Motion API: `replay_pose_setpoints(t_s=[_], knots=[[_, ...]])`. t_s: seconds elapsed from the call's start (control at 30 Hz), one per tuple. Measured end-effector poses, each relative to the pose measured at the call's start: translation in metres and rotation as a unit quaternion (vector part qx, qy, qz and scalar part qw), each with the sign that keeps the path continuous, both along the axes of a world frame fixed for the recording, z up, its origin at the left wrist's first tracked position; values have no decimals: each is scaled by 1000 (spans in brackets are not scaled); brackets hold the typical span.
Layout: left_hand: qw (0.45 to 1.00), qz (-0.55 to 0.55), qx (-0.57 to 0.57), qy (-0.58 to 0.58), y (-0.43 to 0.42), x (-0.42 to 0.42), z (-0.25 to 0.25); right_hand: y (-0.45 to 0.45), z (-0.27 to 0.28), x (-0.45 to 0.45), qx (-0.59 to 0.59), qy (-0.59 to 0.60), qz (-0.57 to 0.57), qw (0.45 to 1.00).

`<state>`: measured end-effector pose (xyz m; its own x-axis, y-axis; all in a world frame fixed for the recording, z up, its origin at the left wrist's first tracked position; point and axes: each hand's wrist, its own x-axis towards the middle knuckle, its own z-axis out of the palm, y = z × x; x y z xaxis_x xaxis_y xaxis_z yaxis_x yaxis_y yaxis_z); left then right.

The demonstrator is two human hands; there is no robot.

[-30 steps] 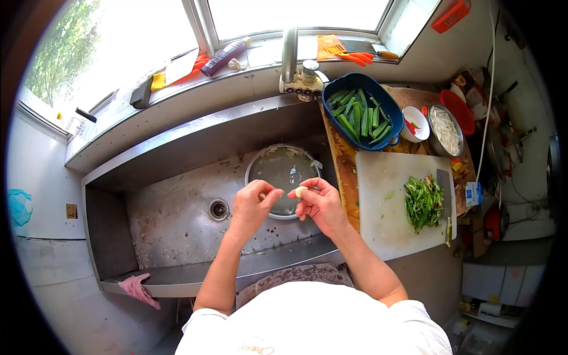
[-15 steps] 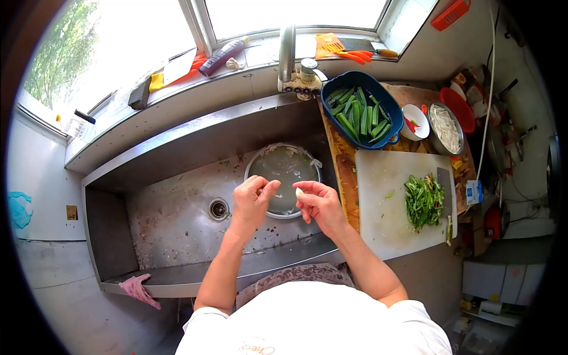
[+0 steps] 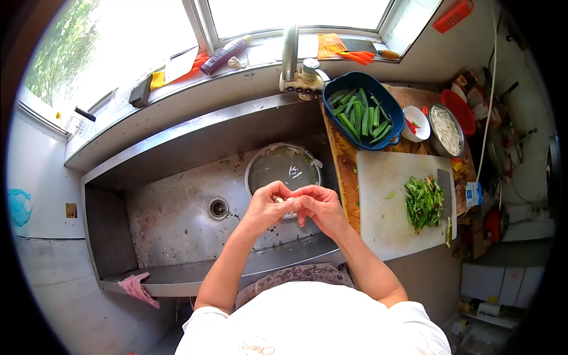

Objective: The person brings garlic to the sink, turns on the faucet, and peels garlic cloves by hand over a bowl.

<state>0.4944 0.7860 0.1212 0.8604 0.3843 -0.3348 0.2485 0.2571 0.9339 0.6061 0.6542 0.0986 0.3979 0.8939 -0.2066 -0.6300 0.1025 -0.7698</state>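
Over the near side of the basin, my left hand [image 3: 271, 205] and my right hand [image 3: 321, 207] meet at the fingertips. Both are closed, thumbs and forefingers pinched together around a small whitish garlic clove [image 3: 277, 199]. Fingers cover most of the clove, so only a pale bit shows by the left hand. Just beyond the hands, a round basin [image 3: 251, 164] of cloudy water stands in the metal sink [image 3: 171, 201].
Right of the sink, a white cutting board [image 3: 378, 207] carries chopped greens [image 3: 423, 203] and a knife [image 3: 444, 183]. Behind it stand a blue basket [image 3: 395, 112] of okra, a white bowl [image 3: 416, 131] and a bowl of pale strips [image 3: 445, 129]. A faucet [image 3: 290, 56] rises behind the sink.
My hands were apart, with the right one pinching the garlic clove. They have come together, and their fingertips now touch.
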Motion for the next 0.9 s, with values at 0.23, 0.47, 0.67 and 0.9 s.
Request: replay_pose_setpoints(t_s=[0.23, 0.47, 0.67, 0.9], knots=[[997, 64, -37, -26, -11, 4, 0, -3, -8, -2, 23, -19, -20, 999], [994, 101, 30, 6, -12, 7, -4, 1, 7, -12, -50, -117, -48, 991], [1000, -3, -28, -6, 1, -3, -5, -1, 12, -2, -62, -173, -13, 983], [996, 88, -26, -16, -8, 2, -8, 2, 5, -5, 3, -12, -15, 1000]])
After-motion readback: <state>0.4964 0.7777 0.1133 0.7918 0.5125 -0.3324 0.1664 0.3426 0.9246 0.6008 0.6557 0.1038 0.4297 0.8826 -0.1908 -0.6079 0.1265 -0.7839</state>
